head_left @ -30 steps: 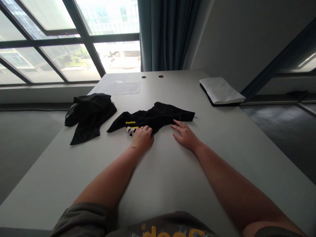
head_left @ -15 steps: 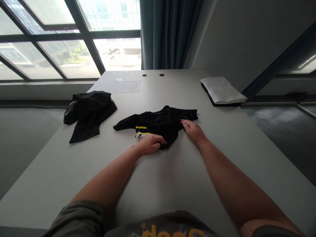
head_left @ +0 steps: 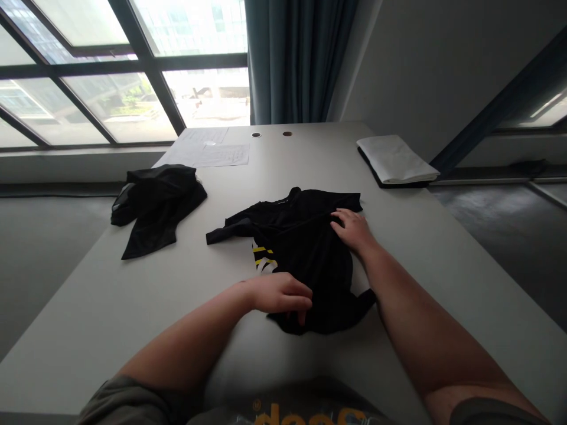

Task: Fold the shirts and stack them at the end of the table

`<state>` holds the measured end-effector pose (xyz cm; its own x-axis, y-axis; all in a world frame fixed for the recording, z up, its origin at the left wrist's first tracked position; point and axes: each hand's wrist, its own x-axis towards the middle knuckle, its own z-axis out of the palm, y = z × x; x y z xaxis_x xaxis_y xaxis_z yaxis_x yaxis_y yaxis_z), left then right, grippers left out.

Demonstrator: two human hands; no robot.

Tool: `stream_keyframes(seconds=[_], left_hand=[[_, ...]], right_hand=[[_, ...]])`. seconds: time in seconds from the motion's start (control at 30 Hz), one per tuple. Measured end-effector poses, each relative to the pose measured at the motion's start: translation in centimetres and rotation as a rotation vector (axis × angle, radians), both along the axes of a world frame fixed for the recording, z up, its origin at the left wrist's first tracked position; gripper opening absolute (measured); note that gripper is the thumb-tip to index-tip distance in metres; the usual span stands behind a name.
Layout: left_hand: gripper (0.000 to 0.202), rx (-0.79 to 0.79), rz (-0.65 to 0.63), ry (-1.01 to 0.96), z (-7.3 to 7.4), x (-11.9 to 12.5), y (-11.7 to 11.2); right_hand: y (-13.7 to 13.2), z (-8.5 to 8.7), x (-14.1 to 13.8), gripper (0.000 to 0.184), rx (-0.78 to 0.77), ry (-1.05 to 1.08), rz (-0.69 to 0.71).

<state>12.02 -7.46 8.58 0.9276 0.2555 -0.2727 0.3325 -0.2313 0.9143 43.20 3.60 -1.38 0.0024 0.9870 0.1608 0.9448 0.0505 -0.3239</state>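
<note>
A black shirt (head_left: pixel 316 260) with yellow-and-white stripes on its left side lies partly spread on the table, its collar away from me and its fabric wrinkled. My left hand (head_left: pixel 283 295) is over the lower part, near the edge closest to me, with its fingers bent down onto the cloth; the fingertips are partly hidden. Towards the far right sleeve, my right hand (head_left: pixel 354 230) rests on the fabric with its fingers stretched and the thumb apart. One end of black cloth sticks out beside my right forearm.
The white table (head_left: pixel 186 330) bears a crumpled black garment (head_left: pixel 162 203) at left and a folded white cloth (head_left: pixel 396 158) over something black at right. Paper sheets (head_left: pixel 217 154) lie at the far left, near two round holes. Windows and a blue curtain (head_left: pixel 296 65) stand behind.
The folded lower part of the shirt has been opened out towards me, so it covers more table. My left hand has moved nearer and slightly right; my right hand has shifted slightly right.
</note>
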Motion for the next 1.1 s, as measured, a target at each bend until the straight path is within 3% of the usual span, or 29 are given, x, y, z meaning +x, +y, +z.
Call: stream_keyframes(seconds=[0.07,0.17,0.23,0.33,0.43,0.5,0.57,0.67,0.8,0.93,1.0,1.1], left_hand=[[0.036,-0.001,0.124,0.242,0.5,-0.3,0.3],[0.032,0.357,0.267,0.525,0.8,-0.4,0.1],[0.025,0.619,0.347,0.523,0.4,-0.1,-0.1],[0.025,0.875,0.52,0.378,-1.4,0.4,-0.1],[0.027,1.043,0.606,0.282,-4.0,0.5,0.6],[0.035,1.088,0.649,0.287,-5.5,0.0,1.4],[0.035,1.095,0.735,0.338,-6.3,-0.7,2.4],[0.03,1.082,0.894,0.507,-6.1,-2.2,4.0],[0.046,1.037,1.003,0.769,-5.2,-4.9,6.3],[0.054,0.964,1.082,0.904,-4.8,-7.0,7.6],[0.047,0.984,1.112,0.917,-4.6,-7.4,7.5],[0.04,1.144,1.126,0.784,-4.7,-7.0,7.0]], right_hand=[[-0.2,0.4,-0.2,0.037,0.048,0.001,-0.047],[-0.7,1.2,-0.6,0.032,0.05,-0.015,-0.149],[-1.1,1.6,-0.9,0.03,0.022,-0.046,-0.193],[-2.0,2.3,-1.9,0.03,0.039,-0.122,-0.206],[-3.2,2.6,-3.7,0.036,0.156,-0.19,-0.081],[-3.9,2.5,-5.2,0.043,0.155,-0.213,0.13],[-4.4,2.1,-6.4,0.05,0.051,-0.216,0.366],[-4.4,1.3,-7.0,0.056,-0.086,-0.153,0.52],[-3.5,1.0,-6.2,0.052,-0.048,-0.028,0.462],[-3.1,1.6,-5.8,0.039,-0.006,-0.019,0.37],[-3.3,2.2,-6.0,0.033,-0.007,-0.041,0.364],[-4.0,3.2,-6.8,0.038,0.0,-0.101,0.32]])
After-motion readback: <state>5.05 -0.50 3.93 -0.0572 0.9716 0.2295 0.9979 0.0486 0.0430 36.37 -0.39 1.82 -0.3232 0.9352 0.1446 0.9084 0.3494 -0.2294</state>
